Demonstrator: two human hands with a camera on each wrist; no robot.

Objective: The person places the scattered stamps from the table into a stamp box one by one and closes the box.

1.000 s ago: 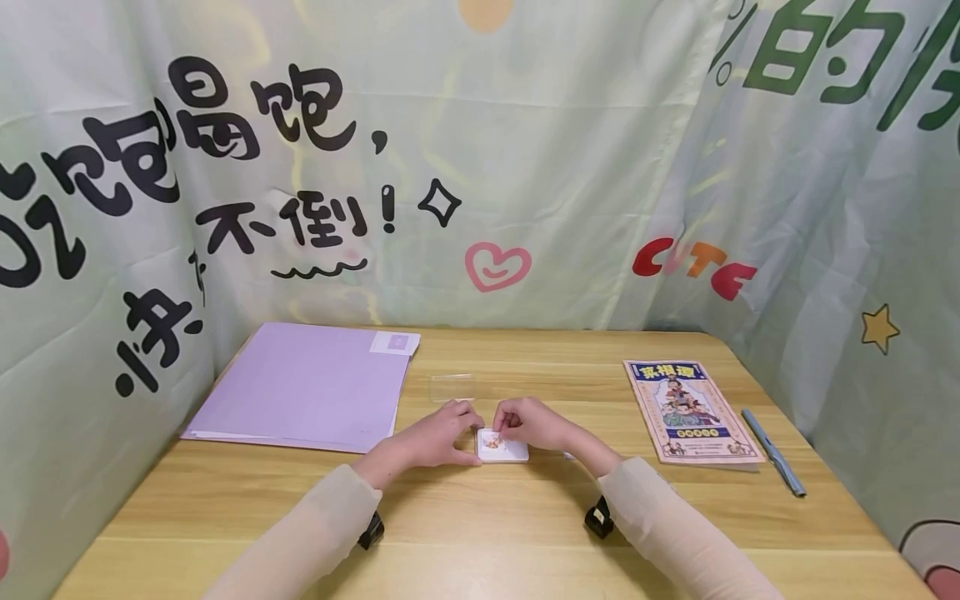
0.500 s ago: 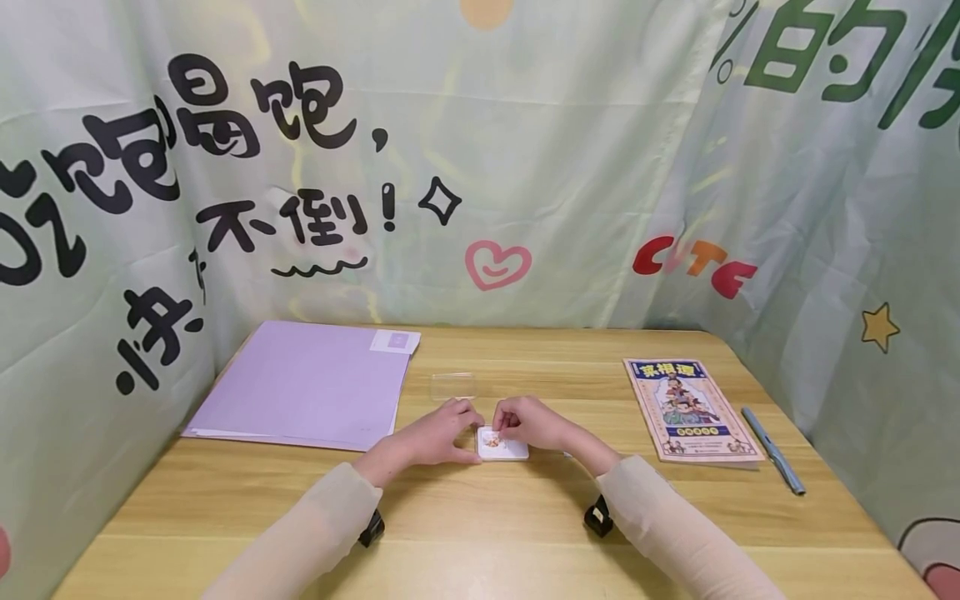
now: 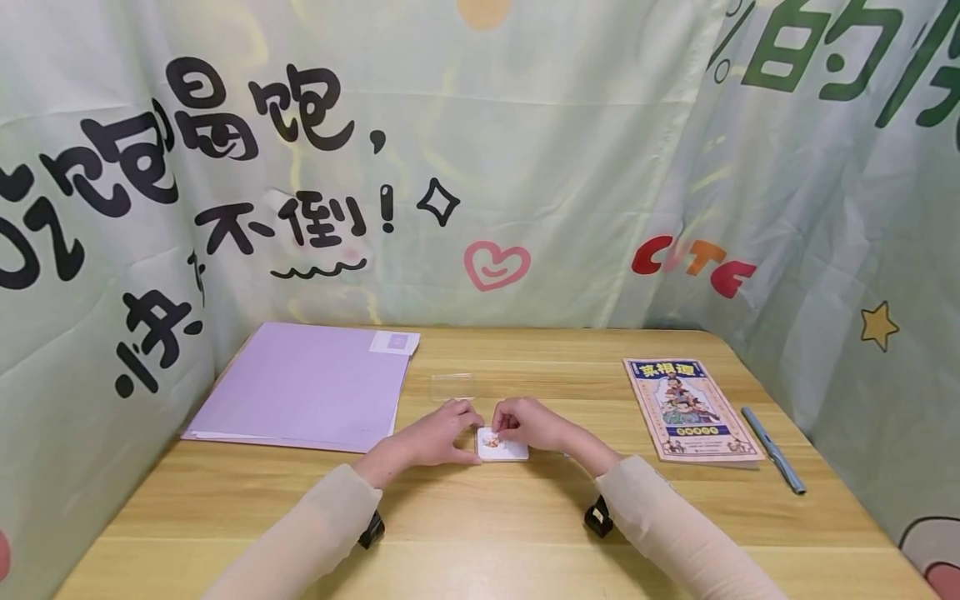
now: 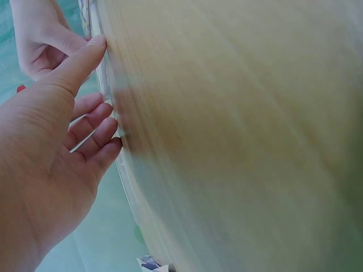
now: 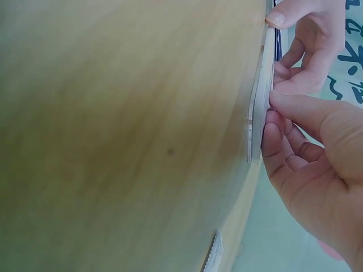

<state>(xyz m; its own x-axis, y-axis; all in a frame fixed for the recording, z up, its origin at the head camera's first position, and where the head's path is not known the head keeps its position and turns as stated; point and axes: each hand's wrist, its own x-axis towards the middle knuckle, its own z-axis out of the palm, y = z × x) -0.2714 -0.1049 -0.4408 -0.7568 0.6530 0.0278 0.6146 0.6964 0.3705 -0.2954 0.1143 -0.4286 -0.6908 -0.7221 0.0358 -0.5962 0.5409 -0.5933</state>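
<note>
In the middle of the table lies a small flat clear case point(image 5: 250, 139) filled with white picture cards point(image 3: 507, 451), a little coloured drawing showing on top. My left hand point(image 3: 438, 437) grips its left end, the thumb at the near corner and the fingers curled at the far one. Over the top card my right hand point(image 3: 534, 423) bends its fingers, and thumb and fingertips pinch at the card's surface beside the drawing. What lies right between those fingertips is too small to tell apart from the card. A clear lid point(image 3: 453, 387) rests just behind the hands.
On the left lies a large purple folder point(image 3: 300, 387). A pink illustrated booklet point(image 3: 693, 412) and a blue pen point(image 3: 774, 452) lie to the right. Partly behind the right wrist, a small pale piece point(image 5: 214, 252) sits on the table. Printed curtains point(image 3: 577, 192) close off the back and sides.
</note>
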